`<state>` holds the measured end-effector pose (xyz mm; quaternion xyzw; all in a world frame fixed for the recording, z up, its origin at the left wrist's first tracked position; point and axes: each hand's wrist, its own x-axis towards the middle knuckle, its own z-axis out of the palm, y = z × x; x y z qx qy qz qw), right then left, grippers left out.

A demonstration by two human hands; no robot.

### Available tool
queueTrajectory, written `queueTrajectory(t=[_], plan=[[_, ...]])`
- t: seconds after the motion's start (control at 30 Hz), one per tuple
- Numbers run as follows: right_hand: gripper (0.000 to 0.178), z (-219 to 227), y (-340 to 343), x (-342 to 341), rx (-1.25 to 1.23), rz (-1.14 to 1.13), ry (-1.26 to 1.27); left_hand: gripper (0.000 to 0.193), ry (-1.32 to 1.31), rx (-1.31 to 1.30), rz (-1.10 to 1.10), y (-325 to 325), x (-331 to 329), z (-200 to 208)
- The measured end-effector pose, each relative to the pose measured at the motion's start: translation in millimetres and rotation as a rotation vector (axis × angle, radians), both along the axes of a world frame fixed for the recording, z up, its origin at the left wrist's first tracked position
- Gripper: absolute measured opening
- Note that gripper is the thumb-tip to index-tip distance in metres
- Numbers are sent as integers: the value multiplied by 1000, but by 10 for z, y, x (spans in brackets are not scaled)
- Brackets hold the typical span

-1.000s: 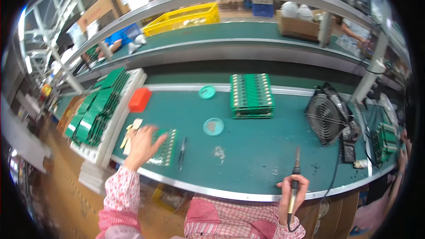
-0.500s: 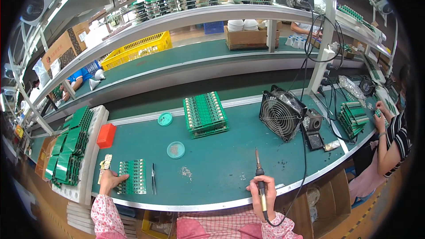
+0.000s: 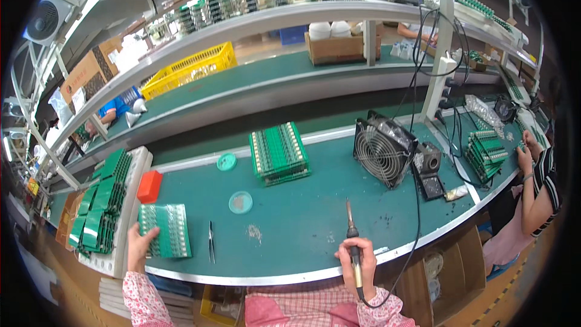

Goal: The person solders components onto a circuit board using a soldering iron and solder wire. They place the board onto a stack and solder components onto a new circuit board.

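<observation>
My left hand (image 3: 140, 244) grips a green circuit board panel (image 3: 172, 231) by its left edge, thumb on top; the fingers beneath are partly hidden. The panel looks raised and slightly tilted over the bench's left front. In my right hand (image 3: 357, 266) is a soldering iron (image 3: 353, 231), held like a pen with its tip pointing away from me. A pair of tweezers (image 3: 211, 242) lies just right of the panel. Small loose parts (image 3: 254, 234) are scattered on the mat, near a round dish (image 3: 240, 202) with tiny pieces in it.
A stack of boards (image 3: 279, 154) stands at the bench's far middle, with a green lid (image 3: 226, 161) beside it. To the right are a fan (image 3: 385, 150) and an iron stand (image 3: 430, 172). Leftward sit a red box (image 3: 149, 186) and boards (image 3: 100, 206) on white foam. A co-worker (image 3: 535, 188) sits at right.
My left hand has taken hold of the circuit board panel and lifted and tilted it. The pale strip by that hand is no longer visible. My right hand has barely moved.
</observation>
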<state>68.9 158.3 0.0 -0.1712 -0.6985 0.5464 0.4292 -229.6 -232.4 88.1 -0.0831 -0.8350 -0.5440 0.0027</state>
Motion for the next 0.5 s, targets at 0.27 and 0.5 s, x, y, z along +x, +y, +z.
queueTrajectory(t=[0.27,0.5], plan=[[40,208,-248,-173,-145,184,6,25,-157,302,-165,1553,1057,169],[49,296,-85,-137,130,117,-226,38,-535,431,-460,2093,1597,-407]])
